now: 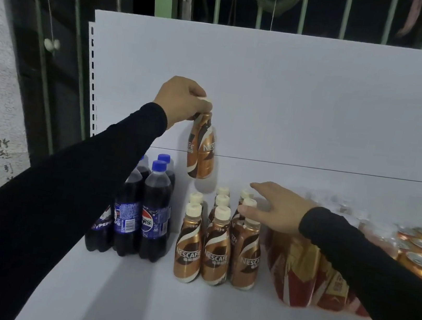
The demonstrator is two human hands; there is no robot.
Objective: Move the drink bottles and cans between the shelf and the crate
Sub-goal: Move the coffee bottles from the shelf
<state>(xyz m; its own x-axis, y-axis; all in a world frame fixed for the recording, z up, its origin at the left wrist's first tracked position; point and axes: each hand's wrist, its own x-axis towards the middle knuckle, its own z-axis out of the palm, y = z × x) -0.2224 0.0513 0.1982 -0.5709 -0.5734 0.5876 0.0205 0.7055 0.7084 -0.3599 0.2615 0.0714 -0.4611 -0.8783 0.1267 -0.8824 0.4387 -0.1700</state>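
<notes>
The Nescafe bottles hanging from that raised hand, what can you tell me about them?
The held Nescafe bottles are two small plastic-looking bottles in gold, brown and white wrap with cream caps. The left hand pinches them at the caps, so they hang side by side in the air, slightly tilted, above the shelf, behind the standing Nescafe bottles. Nothing else touches them.
</notes>
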